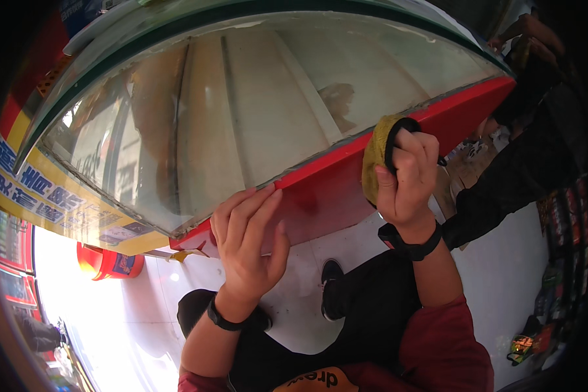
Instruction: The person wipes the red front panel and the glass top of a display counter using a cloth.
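In front of me is a cabinet with a large glass pane (269, 103) framed in dark green along its far edge. A glossy red panel (318, 201) borders its near side. My right hand (411, 183) grips a yellow cleaning cloth (376, 164) with black edging against the red panel, close to the glass. Farther left, my left hand (247, 240) rests its fingertips on the panel's upper edge. Its thumb stands apart from the fingers, and it holds nothing. Old sealant or grime runs along the seam (343, 142) between pane and panel.
A red bucket (110, 262) stands on the tiled floor (294, 284) at the left. A yellow banner (73, 201) bearing writing covers the cabinet's left side. At right are another person's dark-clothed leg (509, 166) and hands (531, 41), with packaged goods (568, 220) beyond.
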Demonstrator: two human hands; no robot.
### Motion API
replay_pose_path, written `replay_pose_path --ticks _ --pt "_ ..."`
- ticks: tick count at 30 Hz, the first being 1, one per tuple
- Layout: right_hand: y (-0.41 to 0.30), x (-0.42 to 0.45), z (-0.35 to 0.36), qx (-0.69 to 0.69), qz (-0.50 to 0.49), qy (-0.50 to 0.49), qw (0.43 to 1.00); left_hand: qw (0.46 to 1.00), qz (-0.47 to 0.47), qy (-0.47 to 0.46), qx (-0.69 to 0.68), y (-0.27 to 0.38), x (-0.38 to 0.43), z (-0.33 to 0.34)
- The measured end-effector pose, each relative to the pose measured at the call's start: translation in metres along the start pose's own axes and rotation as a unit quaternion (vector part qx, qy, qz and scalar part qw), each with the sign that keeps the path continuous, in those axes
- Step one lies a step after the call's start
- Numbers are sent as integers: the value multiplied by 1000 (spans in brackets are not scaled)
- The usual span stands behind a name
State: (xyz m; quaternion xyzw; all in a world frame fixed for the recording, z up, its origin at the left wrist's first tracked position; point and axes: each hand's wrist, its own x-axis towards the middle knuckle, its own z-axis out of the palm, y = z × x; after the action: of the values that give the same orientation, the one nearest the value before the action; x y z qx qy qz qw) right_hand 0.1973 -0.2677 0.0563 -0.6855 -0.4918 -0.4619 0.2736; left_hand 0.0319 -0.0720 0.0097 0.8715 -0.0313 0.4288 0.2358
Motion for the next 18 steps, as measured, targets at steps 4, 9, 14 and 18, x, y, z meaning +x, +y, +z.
replay_pose_path --ticks 4,9,14,18 --pt "26 1 -4 -56 -16 48 997 1000 -10 12 2 2 -1 1" --pt "32 4 -3 -68 64 111 989 1000 -12 0 -2 0 -4 -2" --pt "11 -5 11 -33 -2 57 998 1000 -6 -4 4 0 -2 0" --pt "35 3 -1 -70 24 107 992 1000 -9 -5 9 1 -3 -1"
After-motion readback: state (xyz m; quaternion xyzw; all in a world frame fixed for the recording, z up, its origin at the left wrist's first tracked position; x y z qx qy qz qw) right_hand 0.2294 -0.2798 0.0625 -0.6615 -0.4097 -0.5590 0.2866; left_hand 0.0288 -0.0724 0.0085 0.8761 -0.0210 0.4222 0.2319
